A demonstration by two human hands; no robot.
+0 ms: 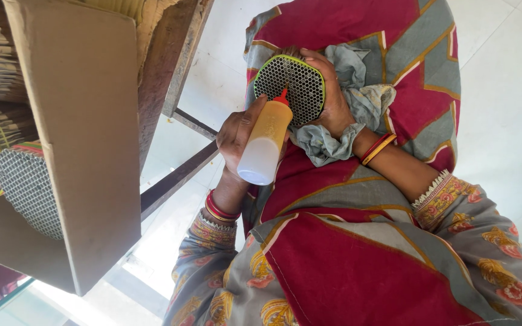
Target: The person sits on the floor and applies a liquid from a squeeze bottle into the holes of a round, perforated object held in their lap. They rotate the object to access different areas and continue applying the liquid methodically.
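My left hand point(237, 136) grips a clear plastic squeeze bottle point(266, 145) holding yellowish liquid. Its red nozzle point(282, 96) touches the face of a round bundle of small tubes point(291, 84), whose honeycomb end has a green-yellow rim. My right hand point(333, 99) wraps around the right side of the bundle, together with a grey-blue cloth point(357, 105). The bundle rests on my lap, which is covered in red and grey patterned fabric point(345, 253). Bangles sit on both wrists.
A cardboard box point(86, 139) at the left holds several similar tube bundles point(25, 181) with coloured bands. A wooden frame point(170, 66) with a dark crossbar point(176, 178) stands beside it. White tiled floor point(502, 90) lies beyond my lap.
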